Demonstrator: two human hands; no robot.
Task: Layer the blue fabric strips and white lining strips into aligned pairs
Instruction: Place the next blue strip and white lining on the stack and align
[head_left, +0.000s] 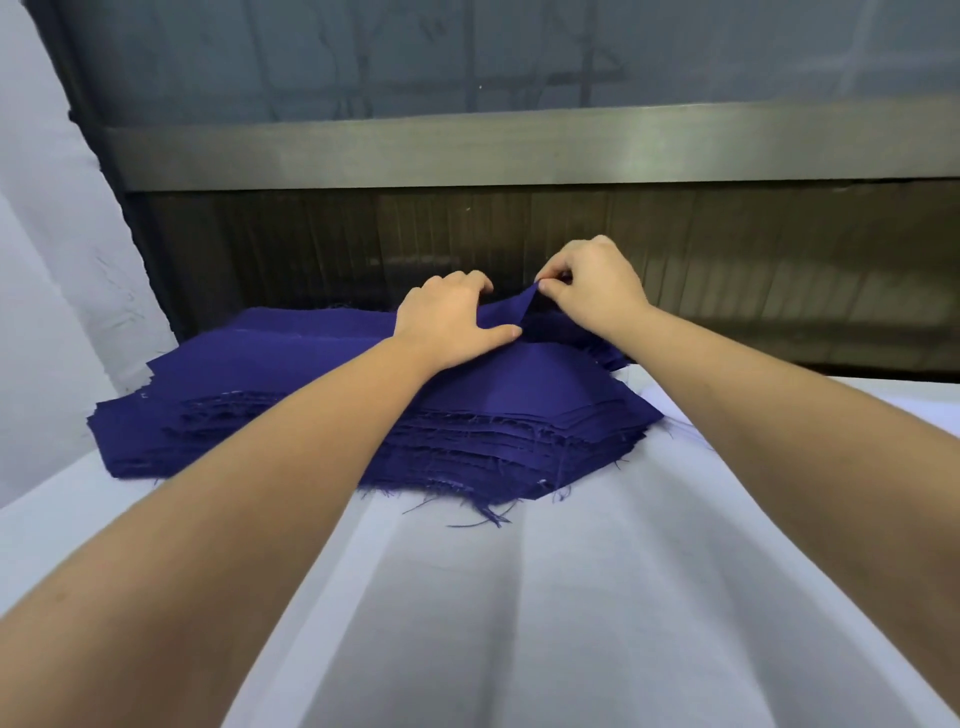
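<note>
A thick stack of blue fabric strips (291, 374) with frayed edges lies across the far part of the table. My left hand (452, 322) presses flat on the top of the stack near its far right end, fingers spread. Just to its right, my right hand (592, 286) pinches the far corner of the top blue strip (511, 312) between thumb and forefinger and has it lifted into a small peak. White lining strips (571, 597) lie lengthwise in front of the stack, reaching toward me.
A dark metal rail and panel (519, 145) run along the far edge of the table right behind the stack. A white fabric-covered surface (47, 260) rises at the left. White cloth (909, 400) covers the table at the right.
</note>
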